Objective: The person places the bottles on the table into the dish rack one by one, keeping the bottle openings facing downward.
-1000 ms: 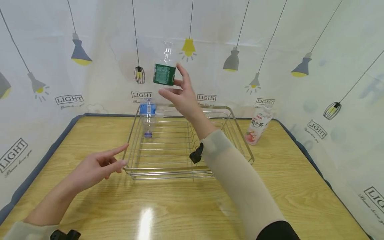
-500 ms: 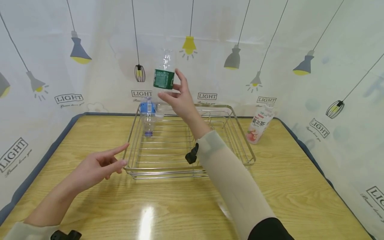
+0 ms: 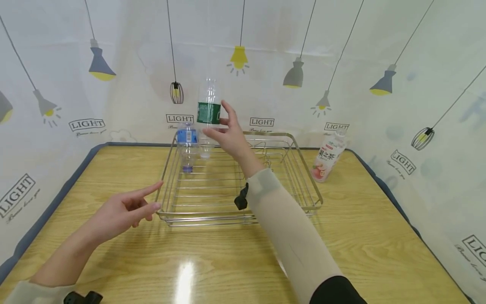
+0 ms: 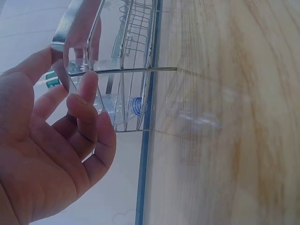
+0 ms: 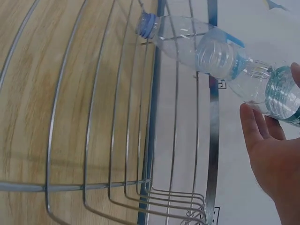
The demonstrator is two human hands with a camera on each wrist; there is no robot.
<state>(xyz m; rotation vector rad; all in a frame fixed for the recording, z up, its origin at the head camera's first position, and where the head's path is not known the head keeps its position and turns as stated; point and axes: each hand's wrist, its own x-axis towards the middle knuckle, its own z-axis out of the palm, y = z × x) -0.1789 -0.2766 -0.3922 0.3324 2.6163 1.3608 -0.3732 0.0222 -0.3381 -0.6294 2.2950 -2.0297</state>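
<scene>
My right hand grips a clear plastic bottle with a green label between thumb and fingers. The bottle hangs upside down, its neck low over the back left of a metal wire basket. Beside it, a clear bottle with a blue label stands neck-down in the basket's back left corner; its blue cap shows in the right wrist view. My left hand is at the basket's left side, index finger and thumb spread and touching the rim, the other fingers bent loosely.
A pink-and-white labelled bottle stands tilted-looking on the wooden table, right of the basket. Behind the table hangs a white curtain printed with lamps.
My right hand has lowered the green-labelled bottle toward the blue-labelled one, the neck now reaching down inside the basket. My left hand stays at the rim.
</scene>
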